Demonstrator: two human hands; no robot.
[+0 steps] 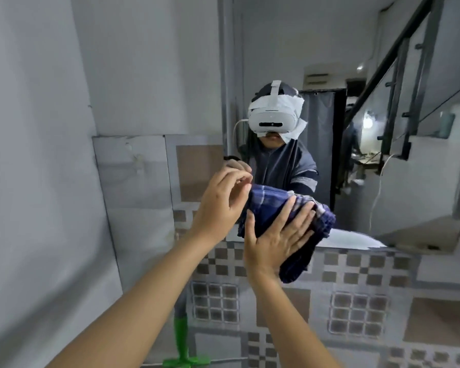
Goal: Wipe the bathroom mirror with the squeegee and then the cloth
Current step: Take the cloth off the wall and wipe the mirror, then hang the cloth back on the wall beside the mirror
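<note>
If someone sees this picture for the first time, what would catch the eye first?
The blue checked cloth at the centre, which the right hand presses flat against the lower mirror. Above it the glass reflects a white headset; a green squeegee stands at the bottom edge.

Dim, cool, even light; shadows are soft. Within the mirror [290, 43], right of its middle, 1 lamp [367, 121] blooms white. Below the mirror the tiled wall [356, 314] is smeared, and straight lines bow outward.
</note>
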